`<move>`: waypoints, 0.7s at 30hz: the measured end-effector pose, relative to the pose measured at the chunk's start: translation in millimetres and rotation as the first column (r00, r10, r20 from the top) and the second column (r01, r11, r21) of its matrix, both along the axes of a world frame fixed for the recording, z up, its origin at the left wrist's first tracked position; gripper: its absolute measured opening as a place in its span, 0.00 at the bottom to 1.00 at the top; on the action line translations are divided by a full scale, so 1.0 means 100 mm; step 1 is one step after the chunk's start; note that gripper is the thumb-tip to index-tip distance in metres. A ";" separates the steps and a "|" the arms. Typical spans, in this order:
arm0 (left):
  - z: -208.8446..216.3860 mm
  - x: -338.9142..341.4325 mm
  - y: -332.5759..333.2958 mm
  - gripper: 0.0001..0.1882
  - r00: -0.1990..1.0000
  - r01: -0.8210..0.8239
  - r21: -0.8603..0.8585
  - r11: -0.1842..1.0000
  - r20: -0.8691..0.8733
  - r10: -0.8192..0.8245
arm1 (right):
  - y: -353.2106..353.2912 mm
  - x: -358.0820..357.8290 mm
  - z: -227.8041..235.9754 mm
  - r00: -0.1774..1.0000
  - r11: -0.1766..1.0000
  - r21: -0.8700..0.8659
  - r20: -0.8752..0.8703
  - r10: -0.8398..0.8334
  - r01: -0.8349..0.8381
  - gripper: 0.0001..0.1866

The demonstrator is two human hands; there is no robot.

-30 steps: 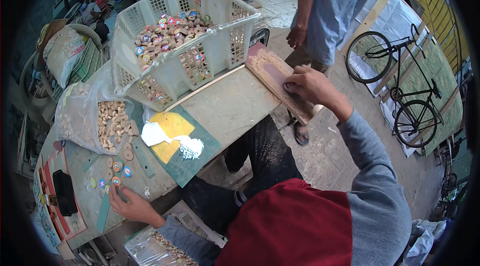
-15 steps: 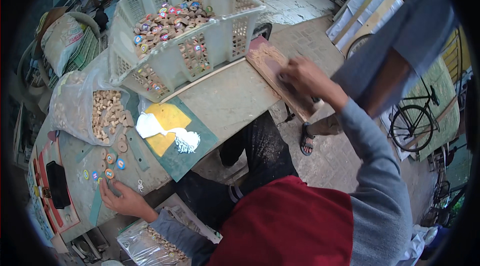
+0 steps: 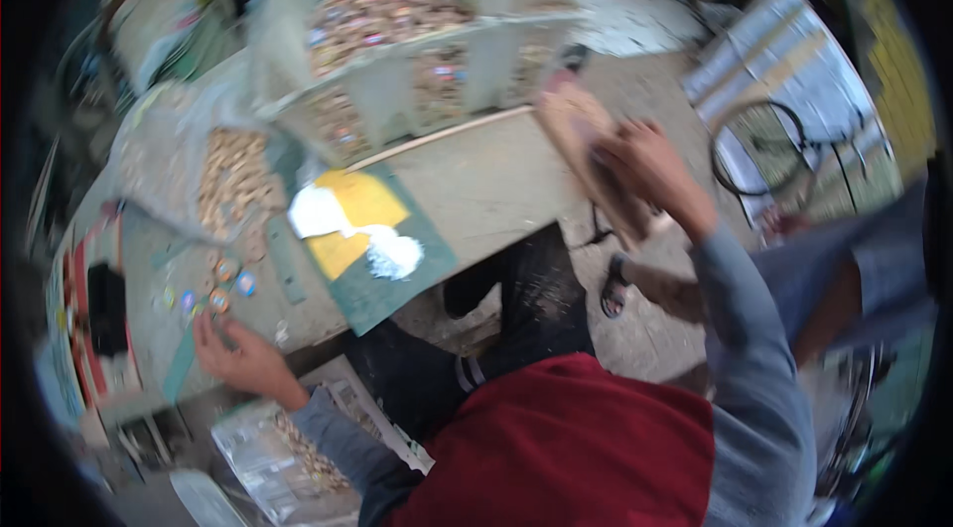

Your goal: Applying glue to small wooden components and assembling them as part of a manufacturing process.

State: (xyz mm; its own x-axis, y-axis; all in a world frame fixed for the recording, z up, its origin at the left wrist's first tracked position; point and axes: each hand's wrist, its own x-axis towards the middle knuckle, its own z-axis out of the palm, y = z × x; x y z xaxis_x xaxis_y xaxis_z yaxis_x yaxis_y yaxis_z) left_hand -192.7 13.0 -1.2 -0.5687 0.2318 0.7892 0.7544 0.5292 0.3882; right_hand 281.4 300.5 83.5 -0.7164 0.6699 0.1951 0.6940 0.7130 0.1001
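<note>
Your right hand is clamped on a flat wooden board at the table's right edge, upper centre of frame. Your left hand, fingers spread, rests on the tabletop at lower left beside small round coloured discs. A pale slotted basket of such pieces stands at the top. A bicycle stands on the concrete floor at right.
</note>
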 end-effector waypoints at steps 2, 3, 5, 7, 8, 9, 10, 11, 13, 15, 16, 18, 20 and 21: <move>-0.06 0.02 0.03 0.16 1.000 0.000 0.022 1.000 0.006 0.000 | -0.40 0.15 0.10 0.997 0.997 -0.039 -0.045 -0.068 0.066 0.10; -0.05 0.08 0.11 0.16 0.998 0.021 0.052 0.998 0.056 -0.024 | -0.57 0.23 0.14 0.979 0.982 -0.065 -0.084 -0.184 0.179 0.10; -0.01 0.17 0.32 0.17 0.995 0.028 0.086 0.996 0.096 -0.037 | -0.48 0.35 0.06 0.971 0.978 -0.043 -0.120 -0.209 0.205 0.10; 0.02 0.20 0.30 0.17 0.996 -0.022 0.064 0.998 0.088 0.016 | -0.30 0.17 0.13 0.975 0.979 -0.015 -0.087 -0.205 0.205 0.10; 0.06 0.20 0.25 0.17 0.993 -0.011 0.079 0.997 0.119 0.002 | -0.15 0.02 0.15 0.982 0.986 0.017 -0.086 -0.166 0.168 0.10; 0.07 0.22 0.24 0.18 0.987 0.003 0.106 0.994 0.157 -0.020 | 0.02 -0.05 0.12 0.985 0.991 0.035 -0.119 -0.123 0.128 0.10; 0.06 0.22 0.22 0.18 0.988 -0.033 0.109 0.994 0.152 0.016 | 0.09 -0.09 0.10 0.989 0.995 0.037 -0.124 -0.086 0.092 0.10; 0.04 0.20 0.19 0.18 0.991 -0.019 0.119 0.993 0.136 0.003 | 0.10 -0.08 0.08 0.987 0.994 0.027 -0.118 -0.106 0.110 0.10; 0.07 0.18 0.14 0.18 0.996 0.001 0.142 0.990 0.093 -0.014 | 0.02 -0.06 0.04 0.983 0.991 -0.031 -0.124 -0.134 0.131 0.10; 0.10 0.18 0.10 0.18 0.994 -0.027 0.144 0.989 0.110 0.011 | -0.20 0.12 0.04 0.991 0.992 -0.039 -0.039 -0.124 0.123 0.10; 0.11 0.19 0.10 0.19 0.992 -0.012 0.141 0.990 0.130 -0.006 | -0.31 0.24 0.01 0.989 0.989 -0.022 -0.012 -0.144 0.144 0.09; 0.12 0.20 0.13 0.19 0.988 -0.048 0.151 0.987 0.150 0.025 | -0.55 0.23 0.08 0.988 0.988 -0.024 -0.024 -0.153 0.153 0.10; 0.13 0.19 0.18 0.18 0.990 -0.007 0.178 0.984 0.137 -0.018 | -0.43 0.33 0.02 0.986 0.984 -0.063 -0.011 -0.165 0.164 0.10; 0.14 0.21 0.20 0.18 0.991 -0.031 0.170 0.985 0.137 0.007 | -0.26 0.29 0.01 0.990 0.988 -0.071 -0.009 -0.141 0.140 0.10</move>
State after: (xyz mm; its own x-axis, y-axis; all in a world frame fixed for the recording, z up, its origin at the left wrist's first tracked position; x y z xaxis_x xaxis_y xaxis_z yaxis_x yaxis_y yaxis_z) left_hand -172.0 32.5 12.5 -0.6759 0.0878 0.7317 0.6792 0.4597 0.5722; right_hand 310.1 274.3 84.6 -0.6115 0.7761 0.1540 0.7889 0.6130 0.0427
